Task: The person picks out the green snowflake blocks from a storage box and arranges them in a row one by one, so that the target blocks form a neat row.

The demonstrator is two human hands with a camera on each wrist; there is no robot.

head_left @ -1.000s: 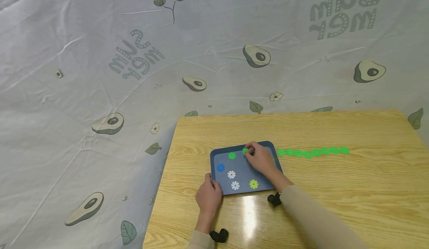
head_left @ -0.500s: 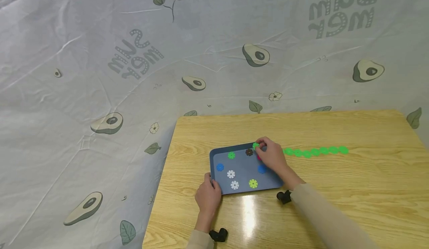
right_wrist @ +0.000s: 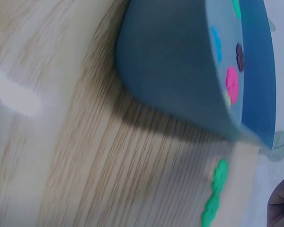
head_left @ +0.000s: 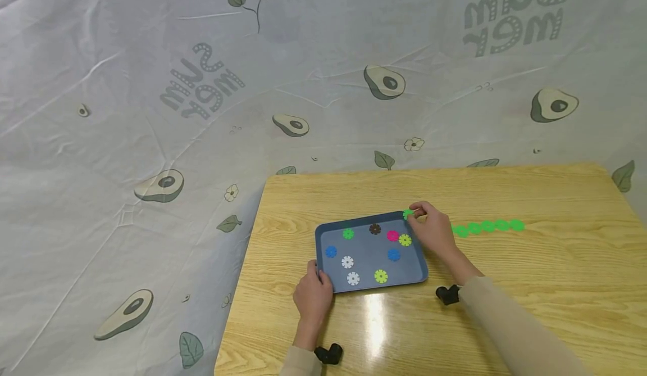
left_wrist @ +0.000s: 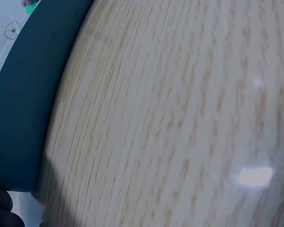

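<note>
Between thumb and fingers, my right hand [head_left: 436,231] pinches a green notched disc [head_left: 408,213] above the far right corner of the blue-grey tray [head_left: 364,287]. My left hand [head_left: 313,296] grips the tray's near left corner; in the left wrist view its fingertips [left_wrist: 4,217] show under the tray's edge. Inside the tray lie another green disc [head_left: 348,234], a brown disc [head_left: 374,229], a pink disc [head_left: 392,235], blue discs [head_left: 393,255], white discs [head_left: 347,262] and yellow-green discs [head_left: 381,276], spaced apart except the pink one close to a yellow-green one.
Right of the tray, a row of green discs [head_left: 487,226] stretches across the wooden table [head_left: 546,286]; my right hand and wrist hide its left end. A patterned cloth [head_left: 323,72] hangs behind the table. Black wrist devices [head_left: 328,354] sit at both wrists.
My right hand has carried the green disc rightward, from over the tray's far middle to its far right corner, uncovering the brown, pink, blue and yellow-green discs. My left hand stays put.
</note>
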